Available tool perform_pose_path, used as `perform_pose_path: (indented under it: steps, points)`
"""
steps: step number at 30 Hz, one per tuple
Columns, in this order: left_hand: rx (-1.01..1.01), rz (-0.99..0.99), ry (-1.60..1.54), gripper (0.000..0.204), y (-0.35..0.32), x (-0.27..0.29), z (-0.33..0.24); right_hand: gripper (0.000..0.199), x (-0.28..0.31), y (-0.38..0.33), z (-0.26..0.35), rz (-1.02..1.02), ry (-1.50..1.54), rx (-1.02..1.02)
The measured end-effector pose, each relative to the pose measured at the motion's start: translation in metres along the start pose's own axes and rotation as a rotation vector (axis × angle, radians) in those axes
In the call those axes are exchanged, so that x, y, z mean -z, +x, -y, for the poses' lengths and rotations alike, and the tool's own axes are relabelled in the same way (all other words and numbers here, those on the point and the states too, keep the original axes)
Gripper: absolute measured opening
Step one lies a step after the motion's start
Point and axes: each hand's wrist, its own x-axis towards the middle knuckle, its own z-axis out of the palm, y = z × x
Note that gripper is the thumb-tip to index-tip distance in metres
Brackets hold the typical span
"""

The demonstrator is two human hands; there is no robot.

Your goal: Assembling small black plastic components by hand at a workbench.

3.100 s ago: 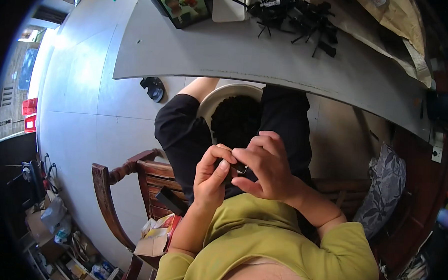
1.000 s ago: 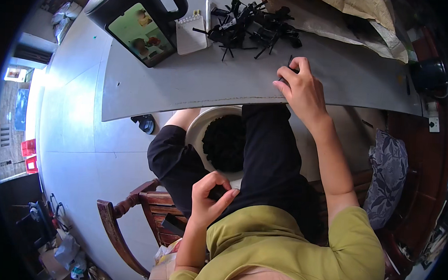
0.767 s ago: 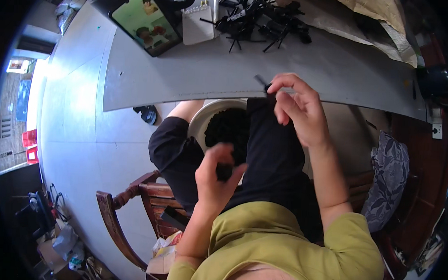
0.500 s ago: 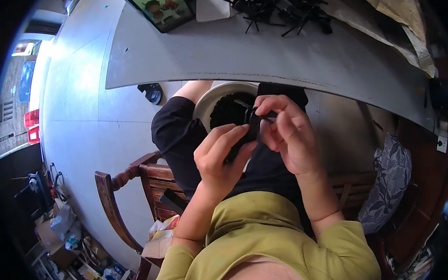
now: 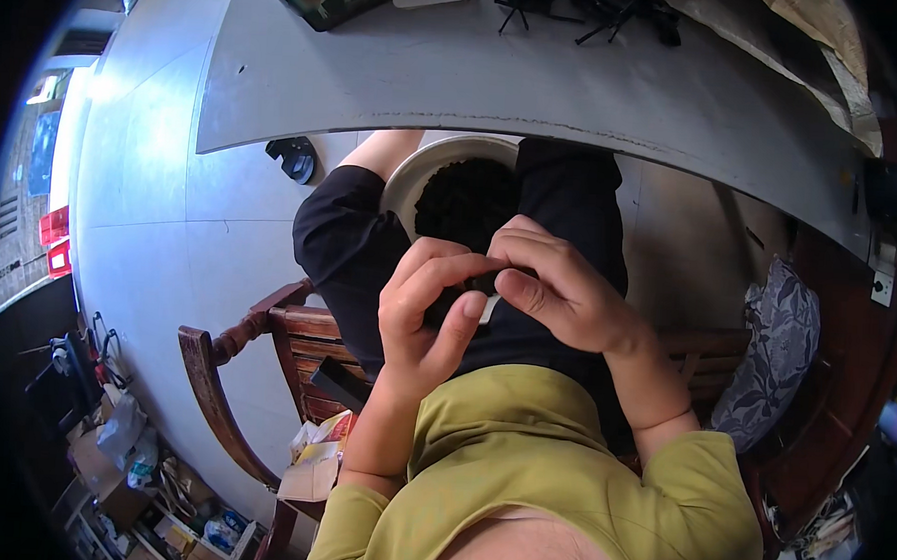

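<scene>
Small black part (image 5: 480, 284), mostly hidden, sits pinched between both hands above the lap. Left hand (image 5: 422, 314) curls fingers around it; right hand (image 5: 558, 295) closes thumb and fingertips on it, over a white bowl (image 5: 413, 178) of dark pieces.

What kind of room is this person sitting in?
Probably a home workroom. A long grey table carries a pile of small black parts, a wooden chair stands on the pale floor, and boxes clutter one corner.
</scene>
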Motion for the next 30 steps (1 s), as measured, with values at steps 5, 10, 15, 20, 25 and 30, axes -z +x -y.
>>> perform_pose_path:
  steps: [5,10,15,20,25,30]
  points:
    - [0.182,-0.027,-0.133,0.02,-0.005,-0.005,-0.004,0.026,-0.017,-0.002,0.002,-0.122,-0.121,0.034]
    - [0.207,-0.073,-0.314,0.015,-0.008,-0.004,0.002,0.024,-0.027,-0.004,0.003,-0.2,-0.478,0.144]
    - [0.285,-0.059,-0.41,0.015,-0.01,-0.002,0.01,0.026,-0.031,-0.011,0.003,-0.331,-0.475,0.177]
    - [-0.021,0.032,-0.073,0.034,-0.012,0.003,0.009,0.013,-0.024,-0.026,0.013,-0.413,0.359,-0.19]
    - [-0.239,0.061,0.167,0.025,-0.006,0.008,0.006,0.022,-0.014,-0.021,0.004,-0.181,0.749,-0.386]
    - [-0.312,0.069,0.158,0.03,-0.008,0.008,0.009,0.029,-0.014,-0.022,-0.001,-0.056,1.006,-0.429]
